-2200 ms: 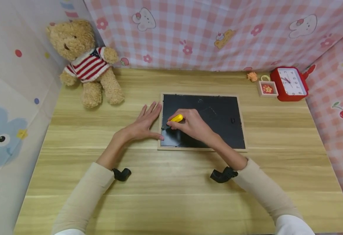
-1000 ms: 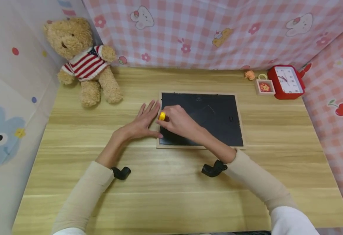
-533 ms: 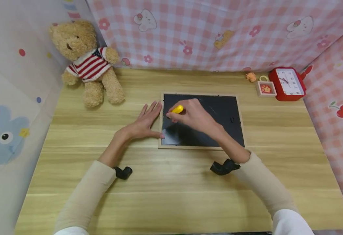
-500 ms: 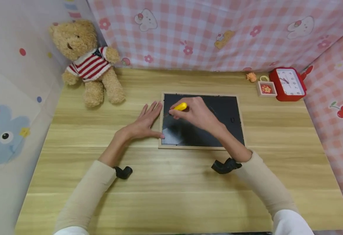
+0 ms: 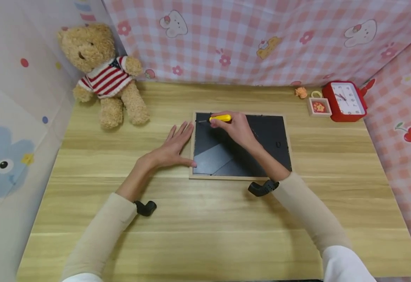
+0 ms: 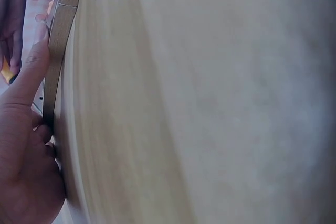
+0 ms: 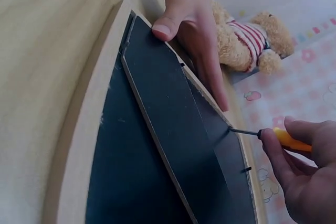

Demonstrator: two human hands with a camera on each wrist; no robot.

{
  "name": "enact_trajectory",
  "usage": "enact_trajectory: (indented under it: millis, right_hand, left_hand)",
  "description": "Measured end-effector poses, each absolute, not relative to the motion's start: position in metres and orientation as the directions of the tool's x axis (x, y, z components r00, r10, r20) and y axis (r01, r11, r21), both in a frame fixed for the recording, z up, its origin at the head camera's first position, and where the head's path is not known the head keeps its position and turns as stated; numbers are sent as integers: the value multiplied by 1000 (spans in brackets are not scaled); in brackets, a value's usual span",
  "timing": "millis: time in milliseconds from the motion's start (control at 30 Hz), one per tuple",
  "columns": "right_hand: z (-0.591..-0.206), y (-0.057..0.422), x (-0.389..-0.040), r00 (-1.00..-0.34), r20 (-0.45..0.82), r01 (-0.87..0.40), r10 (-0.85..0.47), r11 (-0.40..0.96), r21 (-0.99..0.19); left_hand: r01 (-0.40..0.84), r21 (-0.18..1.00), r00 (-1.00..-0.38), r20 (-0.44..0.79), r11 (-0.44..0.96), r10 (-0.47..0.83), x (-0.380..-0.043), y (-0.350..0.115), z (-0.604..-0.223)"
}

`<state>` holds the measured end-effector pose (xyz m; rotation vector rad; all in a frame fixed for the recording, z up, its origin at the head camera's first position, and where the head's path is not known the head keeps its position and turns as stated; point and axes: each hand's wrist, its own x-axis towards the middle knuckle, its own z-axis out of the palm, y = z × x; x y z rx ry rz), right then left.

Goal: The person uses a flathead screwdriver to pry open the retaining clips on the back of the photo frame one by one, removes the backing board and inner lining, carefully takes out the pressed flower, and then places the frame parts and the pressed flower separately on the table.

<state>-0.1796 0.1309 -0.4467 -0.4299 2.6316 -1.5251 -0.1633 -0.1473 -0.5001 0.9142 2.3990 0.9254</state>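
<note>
A picture frame (image 5: 233,178) lies face down on the table, its pale wooden rim around a black backing board (image 5: 269,137). My right hand (image 5: 240,131) grips a screwdriver (image 5: 221,118) by its yellow handle, near the upper left corner. In the right wrist view the screwdriver's thin metal shaft (image 7: 245,131) slants to the frame's inner edge, its tip right there between two small black tabs (image 7: 182,64). My left hand (image 5: 172,150) rests along the frame's left side with fingers straight and spread. Its thumb lies over the rim near the lower left corner.
At the back left sits a teddy bear (image 5: 107,82) in a striped sweater. Toward the back right stand a red alarm clock (image 5: 348,98), a small wooden box (image 5: 320,114), a yellow ring (image 5: 316,92) and a small orange object (image 5: 301,93). Patterned curtains (image 5: 226,39) border the table.
My right hand has moved the screwdriver from the middle of the frame's left edge up toward the upper left corner, and its handle now lies flatter. My left hand keeps its place.
</note>
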Motion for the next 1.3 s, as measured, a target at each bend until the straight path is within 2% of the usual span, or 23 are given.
enact_trajectory:
  millis: [300,567,700,867,1300]
  right_hand:
    - [-449,129,-185,-960,57,-175,-274,429,-886]
    - [-467,125,-177,-980,108,-156,-168,309,-938]
    - [-470,125,-178,-979,112,-159,-169,293,-943]
    - [-461,126,-191,-971,76,-154,-228,347,-925]
    - [-429,114,-220,-920,28,-237,-390,499,-834]
  left_hand:
    - [446,701,-696,-119,557,708,-162,-148,-500]
    - [446,679,-695,-149,584,703,-161,-147,-493]
    - [438,687,-691,-156,580,706,-161,-147,-490]
    - [445,685,-691,-148,577,708,-161,-148,-496]
    - [444,692,-688,-145,570,711,-164,-148,-499]
